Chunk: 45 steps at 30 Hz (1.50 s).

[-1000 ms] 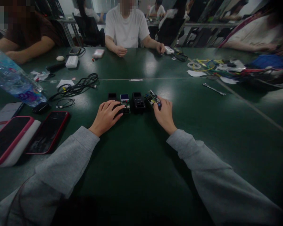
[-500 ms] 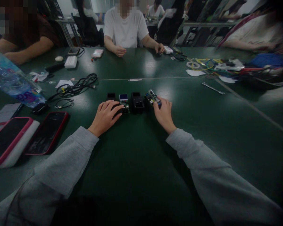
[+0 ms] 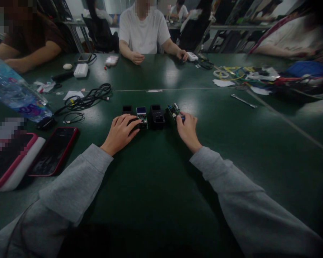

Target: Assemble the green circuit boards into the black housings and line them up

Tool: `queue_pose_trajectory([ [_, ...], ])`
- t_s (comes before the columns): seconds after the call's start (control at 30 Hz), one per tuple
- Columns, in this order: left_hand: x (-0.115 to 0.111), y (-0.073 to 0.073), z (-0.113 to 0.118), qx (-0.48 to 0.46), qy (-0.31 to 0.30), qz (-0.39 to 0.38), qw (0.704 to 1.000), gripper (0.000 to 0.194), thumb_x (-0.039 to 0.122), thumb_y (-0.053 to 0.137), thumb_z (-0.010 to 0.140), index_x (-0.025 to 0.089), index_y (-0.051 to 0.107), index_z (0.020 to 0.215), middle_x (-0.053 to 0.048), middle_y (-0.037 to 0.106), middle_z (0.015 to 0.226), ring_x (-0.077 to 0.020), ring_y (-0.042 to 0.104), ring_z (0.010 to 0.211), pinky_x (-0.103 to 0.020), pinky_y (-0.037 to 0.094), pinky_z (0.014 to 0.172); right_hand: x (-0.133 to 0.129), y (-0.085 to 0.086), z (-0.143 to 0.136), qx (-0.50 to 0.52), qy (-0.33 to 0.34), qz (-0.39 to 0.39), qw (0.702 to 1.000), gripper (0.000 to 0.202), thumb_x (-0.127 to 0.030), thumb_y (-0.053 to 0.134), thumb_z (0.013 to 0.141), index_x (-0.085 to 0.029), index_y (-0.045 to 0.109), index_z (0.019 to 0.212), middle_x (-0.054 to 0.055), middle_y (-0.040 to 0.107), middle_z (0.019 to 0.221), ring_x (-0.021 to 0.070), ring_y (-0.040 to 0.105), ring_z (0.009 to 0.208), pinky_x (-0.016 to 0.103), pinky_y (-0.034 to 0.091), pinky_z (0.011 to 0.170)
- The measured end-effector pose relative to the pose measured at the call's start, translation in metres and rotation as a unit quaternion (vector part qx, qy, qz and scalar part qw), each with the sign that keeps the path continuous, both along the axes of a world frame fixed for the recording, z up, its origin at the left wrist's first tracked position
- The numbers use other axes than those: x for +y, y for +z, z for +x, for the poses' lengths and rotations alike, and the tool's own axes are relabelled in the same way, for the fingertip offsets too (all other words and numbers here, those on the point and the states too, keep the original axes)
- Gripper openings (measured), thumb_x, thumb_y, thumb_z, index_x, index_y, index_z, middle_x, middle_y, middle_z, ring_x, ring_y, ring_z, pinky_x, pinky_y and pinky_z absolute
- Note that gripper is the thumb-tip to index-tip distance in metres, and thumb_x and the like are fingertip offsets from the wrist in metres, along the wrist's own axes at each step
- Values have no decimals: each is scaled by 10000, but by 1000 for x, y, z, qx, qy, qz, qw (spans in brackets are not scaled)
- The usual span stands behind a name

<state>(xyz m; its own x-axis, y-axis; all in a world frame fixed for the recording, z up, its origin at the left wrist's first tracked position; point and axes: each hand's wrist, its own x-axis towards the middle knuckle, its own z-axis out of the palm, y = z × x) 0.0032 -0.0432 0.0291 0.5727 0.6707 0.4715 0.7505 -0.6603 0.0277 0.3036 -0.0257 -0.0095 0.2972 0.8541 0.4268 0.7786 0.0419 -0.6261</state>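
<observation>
On the dark green table, a circuit board with a small screen [image 3: 141, 111] lies between a black case [image 3: 127, 109] at the left and another black case [image 3: 157, 115] at the right. My left hand [image 3: 123, 130] rests over the left case and the lower part of the screen board, its fingers apart and partly covering both. My right hand [image 3: 187, 129] grips a second circuit board [image 3: 173, 111] by its right side, thumb in front. This board is tilted and stands just right of the right-hand case.
Phones [image 3: 55, 150], a large plastic bottle [image 3: 18, 93] and black cables [image 3: 91, 96] are at the left. A wrench [image 3: 244, 101] and a pile of wires [image 3: 269, 77] lie at the right. Across the table sits a person in a white shirt [image 3: 144, 30].
The circuit board in my right hand has turned and tilted more on its edge, and that hand has shifted very slightly. My left hand has stayed in place.
</observation>
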Motion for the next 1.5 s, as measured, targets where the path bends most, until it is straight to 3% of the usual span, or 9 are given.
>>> queue_pose_trajectory([
  [0.33,0,-1,0,-2,0,3,1000,377,334,510,981,230,534,1342,-104,565,1368,-314,463,1291,-510,386,1047,-4,3,-2,19,2,14,1000,494,-497,517,896,-122,570,1214,185,598,1157,342,477,1123,545,410,980],
  [0.6,0,0,0,-1,0,7,1000,379,335,513,980,239,529,1346,-95,568,1367,-310,468,1288,-506,386,1046,-8,7,-3,97,57,74,991,478,-431,663,831,-187,558,1228,104,652,1046,262,617,966,463,505,882],
  [0.77,-1,0,1,4,1,7,1000,379,341,510,981,225,533,1341,-100,565,1368,-312,467,1286,-502,387,1046,-13,15,-8,136,75,60,986,404,-406,565,904,-173,550,1234,53,662,826,217,633,771,405,515,761],
  [0.9,0,0,1,1,1,6,1000,379,329,511,980,232,528,1346,-101,563,1370,-312,464,1289,-505,387,1046,-15,18,-9,131,70,43,988,373,-399,523,921,-179,552,1221,54,659,823,211,616,744,394,494,740],
  [1.2,0,0,1,-6,-4,-2,1000,387,322,517,973,252,520,1353,-99,565,1363,-315,464,1286,-521,386,1040,-7,9,-3,29,31,38,998,345,-388,379,959,-185,584,1149,118,639,1028,278,534,1051,497,415,971],
  [1.5,-1,1,1,-10,-4,-12,1000,387,324,513,976,250,518,1356,-99,556,1375,-313,455,1298,-519,379,1051,-13,12,-6,0,68,52,996,535,-573,480,940,-183,523,1303,155,577,1206,307,509,1140,519,447,972],
])
